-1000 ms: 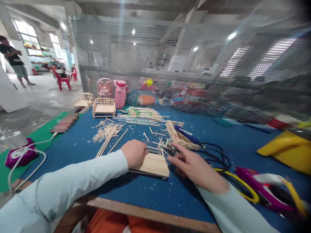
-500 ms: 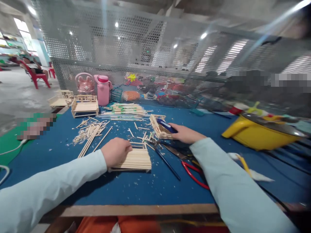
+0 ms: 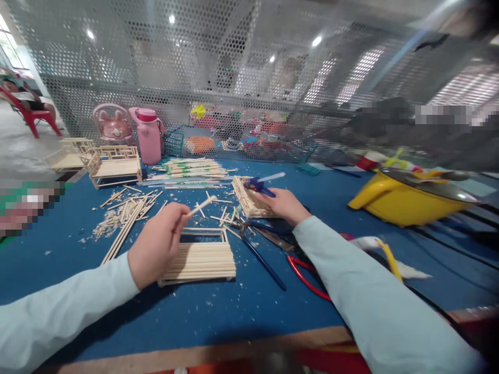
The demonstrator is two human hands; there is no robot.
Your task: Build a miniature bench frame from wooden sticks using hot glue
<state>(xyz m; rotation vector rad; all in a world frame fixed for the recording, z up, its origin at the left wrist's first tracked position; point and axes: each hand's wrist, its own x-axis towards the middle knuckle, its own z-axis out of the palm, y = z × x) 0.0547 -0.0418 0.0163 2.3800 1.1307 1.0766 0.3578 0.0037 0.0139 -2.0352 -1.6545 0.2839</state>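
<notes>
My left hand (image 3: 158, 246) is closed, pinching a short wooden stick (image 3: 202, 204) that points up to the right. Just below it on the blue table lies a small wooden stick bench (image 3: 200, 259) with a slatted top and an open frame at its far side. My right hand (image 3: 286, 204) is wrapped round the handle of a blue glue gun (image 3: 255, 184), with a translucent glue stick (image 3: 275, 176) jutting out. The gun is at a small wooden box (image 3: 244, 200); whether it rests on it I cannot tell.
Pliers (image 3: 263, 259) and red-handled scissors (image 3: 302, 272) lie by my right forearm. Loose sticks and scraps (image 3: 130, 213) are at left, finished stick furniture (image 3: 117, 166) behind. A pink bottle (image 3: 148, 137) stands near the mesh screen (image 3: 195, 62); a yellow pot (image 3: 405, 200) is at right.
My left hand has lifted and drawn back from the bench, and the stick in it now shows. The glue gun has turned, showing its glue stick. The view has shifted right.
</notes>
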